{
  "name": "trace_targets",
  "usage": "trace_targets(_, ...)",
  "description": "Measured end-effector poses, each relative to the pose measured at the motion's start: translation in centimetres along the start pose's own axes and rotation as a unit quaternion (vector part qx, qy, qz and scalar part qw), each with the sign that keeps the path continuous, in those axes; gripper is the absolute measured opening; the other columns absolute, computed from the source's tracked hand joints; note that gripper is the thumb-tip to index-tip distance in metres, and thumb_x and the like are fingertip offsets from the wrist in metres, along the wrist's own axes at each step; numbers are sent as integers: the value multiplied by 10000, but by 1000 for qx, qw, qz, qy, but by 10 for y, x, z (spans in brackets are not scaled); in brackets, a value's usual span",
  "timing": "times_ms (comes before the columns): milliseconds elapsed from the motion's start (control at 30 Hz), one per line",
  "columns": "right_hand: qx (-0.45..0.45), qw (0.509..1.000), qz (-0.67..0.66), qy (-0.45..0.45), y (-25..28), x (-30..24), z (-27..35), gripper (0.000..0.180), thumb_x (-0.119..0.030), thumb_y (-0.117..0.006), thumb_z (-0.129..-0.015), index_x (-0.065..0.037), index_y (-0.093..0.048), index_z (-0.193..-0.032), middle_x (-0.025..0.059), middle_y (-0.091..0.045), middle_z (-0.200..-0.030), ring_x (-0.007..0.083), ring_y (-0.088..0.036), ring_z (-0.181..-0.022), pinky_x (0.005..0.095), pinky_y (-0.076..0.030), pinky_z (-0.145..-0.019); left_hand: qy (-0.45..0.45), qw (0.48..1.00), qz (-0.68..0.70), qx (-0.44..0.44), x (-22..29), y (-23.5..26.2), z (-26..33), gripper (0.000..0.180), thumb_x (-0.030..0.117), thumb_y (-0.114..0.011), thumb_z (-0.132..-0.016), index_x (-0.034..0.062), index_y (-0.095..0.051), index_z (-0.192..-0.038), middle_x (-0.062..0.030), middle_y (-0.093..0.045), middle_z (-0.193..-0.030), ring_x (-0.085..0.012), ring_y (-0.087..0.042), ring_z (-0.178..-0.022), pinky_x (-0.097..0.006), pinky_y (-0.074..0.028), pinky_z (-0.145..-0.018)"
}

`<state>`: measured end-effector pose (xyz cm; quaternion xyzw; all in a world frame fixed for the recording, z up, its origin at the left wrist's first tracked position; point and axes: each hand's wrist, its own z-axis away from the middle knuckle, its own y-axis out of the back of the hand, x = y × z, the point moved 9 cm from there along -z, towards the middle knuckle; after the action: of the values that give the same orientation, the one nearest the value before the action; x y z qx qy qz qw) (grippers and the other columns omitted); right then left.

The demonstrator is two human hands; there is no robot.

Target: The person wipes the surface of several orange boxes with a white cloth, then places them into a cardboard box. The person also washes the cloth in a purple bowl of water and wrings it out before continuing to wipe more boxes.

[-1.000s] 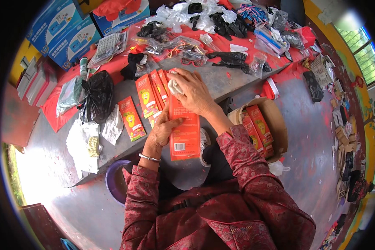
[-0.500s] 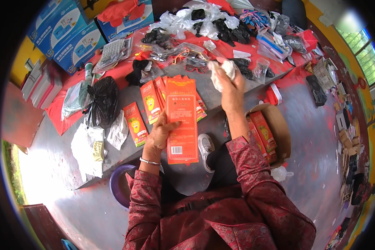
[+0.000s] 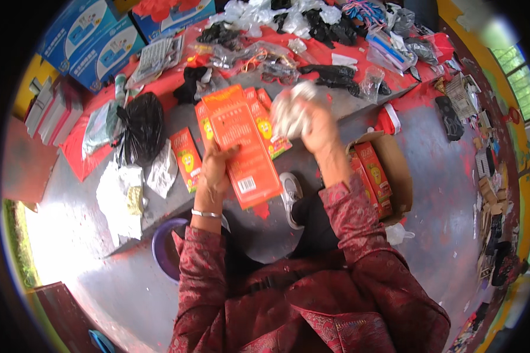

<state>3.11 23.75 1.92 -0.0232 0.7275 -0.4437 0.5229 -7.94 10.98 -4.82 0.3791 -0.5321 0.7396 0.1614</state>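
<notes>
My left hand [image 3: 214, 169] is closed on the lower left side of a flat red packet [image 3: 247, 162], tilted with its top to the left. Fine print and a barcode are on the side that shows. Just right of it, my right hand [image 3: 324, 132] is closed round a crumpled white cloth [image 3: 291, 112], smeared by motion. Behind the held packet lie several red packets with a yellow cartoon fruit [image 3: 267, 125], partly hidden by it. One more red packet [image 3: 185, 157] lies to the left of my left hand.
By my right forearm stands an open cardboard box [image 3: 398, 176] with red packets [image 3: 372, 170] in it. A purple basin [image 3: 164, 250] is on the floor at left. A black plastic bag [image 3: 142, 126] and white paper [image 3: 116, 206] lie leftward. Plastic bags [image 3: 250, 20] pile at the back.
The red packet has tilted, its top swinging to the left, and has moved up. My right hand has come down and to the left with the cloth, closer to the packet.
</notes>
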Motion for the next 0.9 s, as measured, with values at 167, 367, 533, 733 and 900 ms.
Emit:
trace_targets(167, 79, 925, 333, 167, -21, -13, -8, 226, -193, -533, -876, -7, -563, -1001, 94, -634, -940, 161, -624, -822, 266, -493, -704, 47, 991, 120, 41, -23, 15, -7, 310, 195, -424, -917, 29, -441, -1178, -114, -552, -1120, -246, -569, -995, -413, -482, -843)
trace_targets(367, -180, 684, 678, 198, -78, 98, 18, 425, -138, -561, -806, -34, -483, -1211, 120, -468, -1271, 236, -402, -1217, 381, -274, -1037, 25, 926, 337, -166, -13, 14, -15, 446, 374, -261, -960, 37, -452, -1180, -149, -531, -1158, -291, -512, -1082, -431, -383, -958)
trace_targets(533, -292, 723, 622, 71, -79, 94, 53, 348, -137, -580, -768, -44, -569, -1103, 123, -587, -1084, 235, -535, -1045, 335, -395, -899, -61, 967, 247, 16, 17, 45, -13, 432, 346, -357, -943, 34, -404, -1238, -138, -506, -1211, -313, -475, -1128, -465, -349, -985)
trace_targets(733, 66, 852, 520, -21, 23, 13, 31, 177, -114, -574, -796, 4, -600, -924, 92, -636, -791, 172, -614, -732, 296, -470, -645, -122, 941, 282, 139, 34, 79, -8, 419, 346, -327, -951, 68, -386, -1259, -114, -455, -1275, -293, -423, -1186, -489, -291, -1021)
trace_targets(900, 130, 919, 331, 169, -11, -23, 28, 178, -124, -548, -830, 4, -571, -952, 88, -614, -880, 110, -586, -779, 255, -475, -656, -96, 955, 264, 94, 17, 62, -15, 426, 338, -338, -948, 71, -367, -1278, -121, -432, -1303, -299, -405, -1204, -497, -271, -1032)
